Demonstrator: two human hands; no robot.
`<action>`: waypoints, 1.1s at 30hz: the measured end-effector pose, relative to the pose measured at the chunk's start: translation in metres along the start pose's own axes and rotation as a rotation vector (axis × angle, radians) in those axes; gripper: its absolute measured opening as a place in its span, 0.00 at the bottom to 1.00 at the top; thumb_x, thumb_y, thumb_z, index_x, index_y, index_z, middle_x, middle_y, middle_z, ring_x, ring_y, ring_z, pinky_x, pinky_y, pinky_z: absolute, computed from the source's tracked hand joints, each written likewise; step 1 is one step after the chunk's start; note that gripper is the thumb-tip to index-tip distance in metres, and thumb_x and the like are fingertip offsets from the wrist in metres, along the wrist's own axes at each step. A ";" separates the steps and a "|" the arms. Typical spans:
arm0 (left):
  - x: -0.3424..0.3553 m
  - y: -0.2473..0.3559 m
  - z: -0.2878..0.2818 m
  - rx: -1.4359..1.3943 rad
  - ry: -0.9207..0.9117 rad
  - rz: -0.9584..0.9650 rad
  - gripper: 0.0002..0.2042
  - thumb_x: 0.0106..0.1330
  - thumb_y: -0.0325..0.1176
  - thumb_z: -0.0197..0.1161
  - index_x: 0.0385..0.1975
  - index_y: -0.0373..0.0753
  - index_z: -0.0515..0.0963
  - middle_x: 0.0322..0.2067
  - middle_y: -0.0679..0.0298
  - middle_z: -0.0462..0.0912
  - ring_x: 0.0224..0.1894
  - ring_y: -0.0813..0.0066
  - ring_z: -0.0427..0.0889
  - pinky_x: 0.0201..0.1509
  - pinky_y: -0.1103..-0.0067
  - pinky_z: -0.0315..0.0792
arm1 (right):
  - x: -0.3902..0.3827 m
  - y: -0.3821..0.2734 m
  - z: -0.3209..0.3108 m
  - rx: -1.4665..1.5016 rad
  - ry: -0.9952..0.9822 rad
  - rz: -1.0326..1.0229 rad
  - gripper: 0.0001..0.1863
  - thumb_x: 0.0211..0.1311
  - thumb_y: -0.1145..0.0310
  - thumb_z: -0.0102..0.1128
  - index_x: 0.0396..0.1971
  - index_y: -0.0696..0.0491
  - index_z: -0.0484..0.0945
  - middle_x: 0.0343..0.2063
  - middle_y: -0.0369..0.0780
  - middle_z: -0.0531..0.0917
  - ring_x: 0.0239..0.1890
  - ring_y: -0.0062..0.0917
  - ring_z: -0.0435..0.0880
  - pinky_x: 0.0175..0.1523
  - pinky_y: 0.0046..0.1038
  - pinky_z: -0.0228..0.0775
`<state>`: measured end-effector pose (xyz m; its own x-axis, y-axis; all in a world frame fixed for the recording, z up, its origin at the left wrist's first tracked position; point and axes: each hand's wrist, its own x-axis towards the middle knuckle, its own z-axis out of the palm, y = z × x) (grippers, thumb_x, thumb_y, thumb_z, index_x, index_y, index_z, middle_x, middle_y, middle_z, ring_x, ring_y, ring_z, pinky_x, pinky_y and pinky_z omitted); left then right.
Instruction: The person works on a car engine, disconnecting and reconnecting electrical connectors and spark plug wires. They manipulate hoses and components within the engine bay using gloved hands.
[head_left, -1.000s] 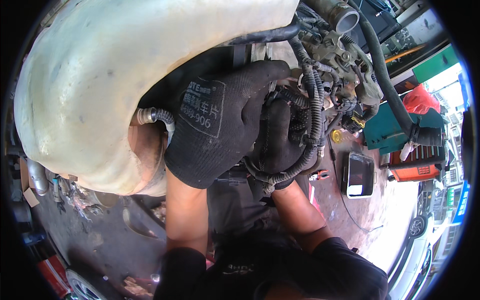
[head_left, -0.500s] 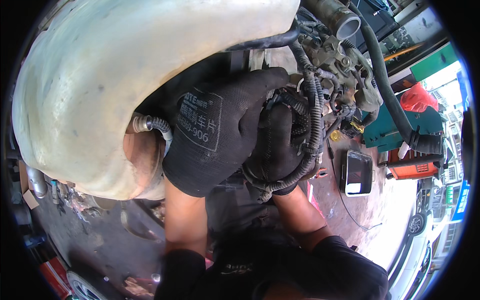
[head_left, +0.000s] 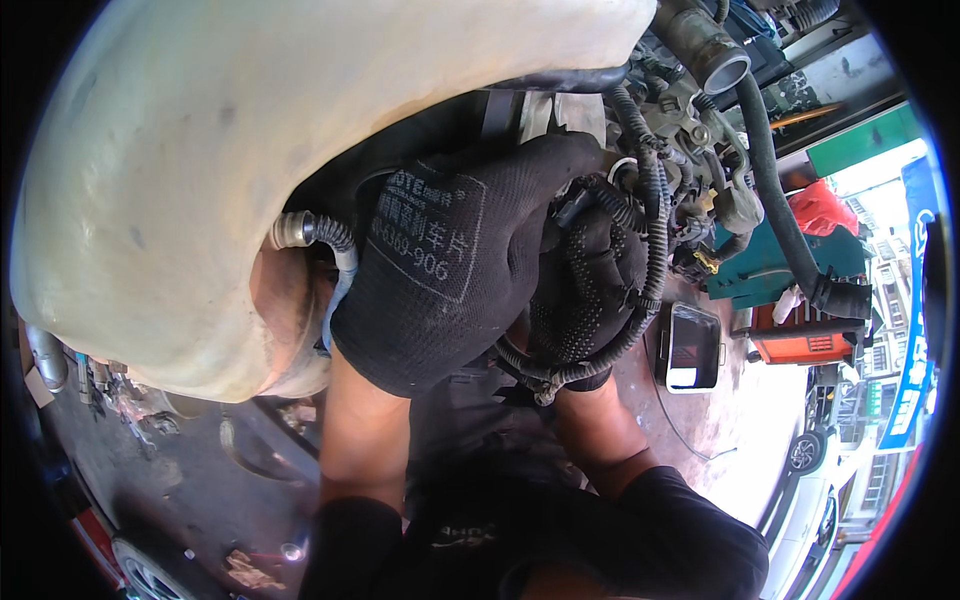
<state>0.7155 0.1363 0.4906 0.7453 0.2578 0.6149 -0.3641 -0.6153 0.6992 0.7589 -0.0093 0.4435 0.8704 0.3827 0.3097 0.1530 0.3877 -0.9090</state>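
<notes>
Both hands wear black knit gloves and meet over an engine bay. My left hand (head_left: 430,265), back upward, is closed with its fingers at a dark wiring connector (head_left: 572,207); its fingertips are hidden. Close against it on the right, my right hand (head_left: 590,285) is curled inside a loop of corrugated wiring harness (head_left: 655,235), its dotted palm side showing. What lies inside its fingers is hidden. The harness bends down round the right wrist. Beside my left hand, a short corrugated hose (head_left: 330,232) joins a fitting on a large off-white plastic tank (head_left: 180,190).
Metal engine parts (head_left: 695,125) and an open pipe end (head_left: 725,70) stand at upper right, by a thick black hose (head_left: 770,170). A rectangular pan (head_left: 690,345) lies on the floor, near a red tool cabinet (head_left: 800,340). A white car (head_left: 805,510) is at far right.
My right hand has turned so that more of its dotted palm side shows. The hands and harness sit slightly farther right in view, while the left glove keeps its closed shape.
</notes>
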 end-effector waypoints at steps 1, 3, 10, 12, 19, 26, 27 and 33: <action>0.000 0.000 0.000 0.009 -0.003 0.004 0.11 0.69 0.23 0.58 0.47 0.37 0.83 0.43 0.52 0.86 0.46 0.55 0.86 0.53 0.70 0.77 | -0.003 0.002 0.003 0.069 0.069 0.031 0.28 0.71 0.62 0.59 0.65 0.60 0.68 0.57 0.43 0.77 0.58 0.28 0.76 0.60 0.27 0.71; 0.001 0.002 -0.003 0.028 -0.001 0.013 0.11 0.68 0.23 0.58 0.47 0.37 0.83 0.43 0.51 0.86 0.46 0.55 0.86 0.53 0.70 0.77 | -0.002 0.004 0.004 -0.037 0.121 -0.070 0.32 0.63 0.63 0.66 0.63 0.62 0.69 0.57 0.49 0.77 0.59 0.37 0.77 0.63 0.36 0.70; 0.003 0.001 -0.001 0.004 0.051 0.063 0.12 0.66 0.21 0.59 0.46 0.38 0.84 0.41 0.50 0.86 0.44 0.55 0.86 0.51 0.70 0.77 | 0.023 -0.003 -0.017 -1.326 -0.172 -0.922 0.32 0.57 0.64 0.71 0.58 0.62 0.71 0.48 0.51 0.80 0.46 0.44 0.82 0.50 0.39 0.74; 0.003 0.002 -0.002 0.003 0.066 0.087 0.12 0.66 0.21 0.59 0.46 0.38 0.84 0.40 0.51 0.86 0.42 0.55 0.86 0.50 0.70 0.77 | 0.019 0.002 -0.003 -1.184 -0.090 -0.823 0.29 0.59 0.64 0.68 0.57 0.63 0.72 0.47 0.49 0.80 0.44 0.40 0.82 0.48 0.37 0.75; 0.003 0.002 -0.001 0.002 0.047 0.044 0.12 0.66 0.21 0.58 0.46 0.37 0.84 0.38 0.51 0.86 0.38 0.55 0.86 0.47 0.70 0.78 | 0.014 -0.005 0.017 -1.007 0.069 -0.543 0.19 0.74 0.64 0.52 0.54 0.64 0.74 0.43 0.45 0.81 0.40 0.25 0.81 0.44 0.26 0.75; 0.005 0.008 -0.006 0.098 0.117 0.092 0.13 0.66 0.22 0.58 0.47 0.40 0.85 0.41 0.52 0.86 0.47 0.55 0.84 0.55 0.68 0.75 | 0.021 -0.010 0.018 -0.801 0.033 -0.485 0.22 0.74 0.68 0.51 0.62 0.64 0.69 0.50 0.48 0.79 0.51 0.31 0.79 0.59 0.30 0.70; 0.006 0.008 -0.007 0.085 0.112 0.071 0.13 0.66 0.22 0.58 0.47 0.40 0.85 0.42 0.52 0.86 0.48 0.55 0.84 0.56 0.68 0.74 | 0.021 -0.008 0.019 -0.607 0.033 -0.376 0.22 0.73 0.68 0.51 0.62 0.64 0.69 0.50 0.48 0.79 0.52 0.31 0.78 0.59 0.30 0.70; 0.003 0.006 -0.006 0.104 0.114 0.105 0.13 0.67 0.23 0.58 0.48 0.39 0.83 0.42 0.52 0.86 0.48 0.56 0.84 0.56 0.69 0.74 | 0.024 -0.014 0.022 -0.518 0.034 -0.300 0.18 0.74 0.68 0.48 0.55 0.63 0.73 0.46 0.48 0.80 0.48 0.34 0.79 0.54 0.33 0.71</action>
<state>0.7123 0.1383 0.4989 0.6358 0.2670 0.7243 -0.3724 -0.7158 0.5907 0.7678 0.0130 0.4699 0.7670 0.2890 0.5729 0.5953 0.0124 -0.8034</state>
